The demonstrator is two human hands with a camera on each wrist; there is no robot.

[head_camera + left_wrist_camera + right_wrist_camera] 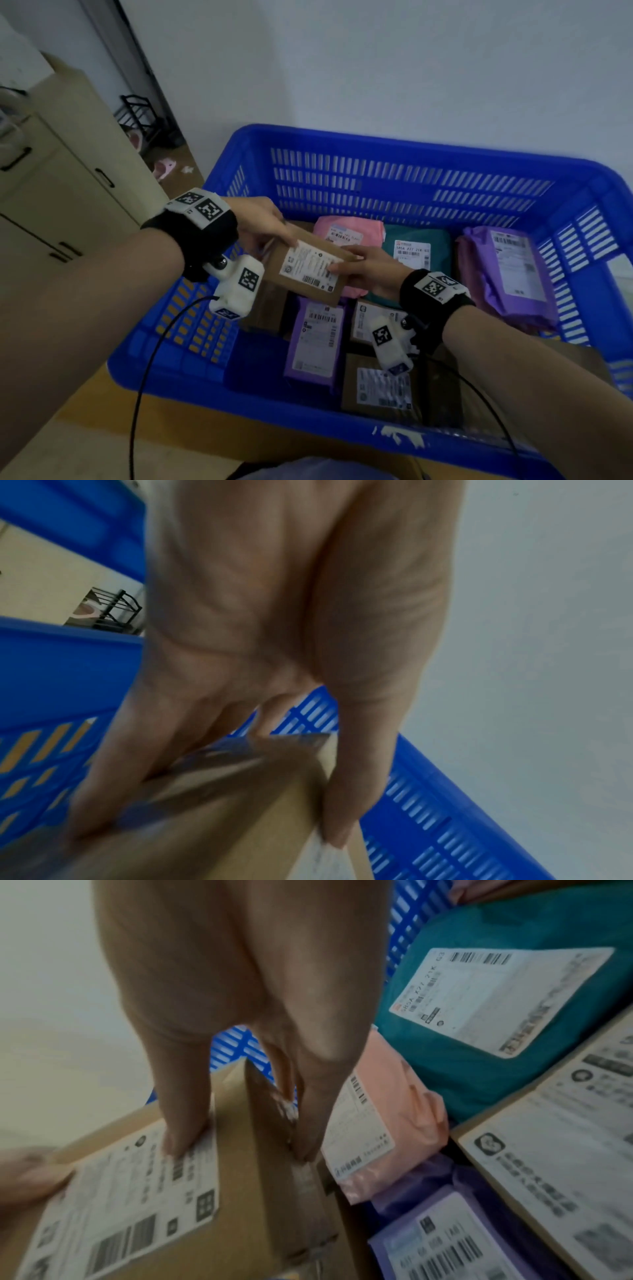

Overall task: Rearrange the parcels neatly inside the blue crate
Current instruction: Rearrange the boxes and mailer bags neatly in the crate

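A brown cardboard parcel [310,265] with a white label hangs above the other parcels inside the blue crate [394,178]. My left hand [263,222] grips its far left end, thumb on top and fingers underneath. My right hand [366,270] pinches its right edge, thumb on the label [137,1191] and fingers down the side. The left wrist view shows the parcel [219,826] between my thumb and fingers. Beneath lie a pink bag [346,231], a teal bag [421,245], purple bags [507,270] [315,342] and brown boxes [380,387].
The crate sits on a wooden surface [113,404] against a white wall [411,68]. A beige cabinet [61,164] stands to the left, with a black rack [140,116] in the doorway behind it. Black cables [144,359] trail from both wrist cameras.
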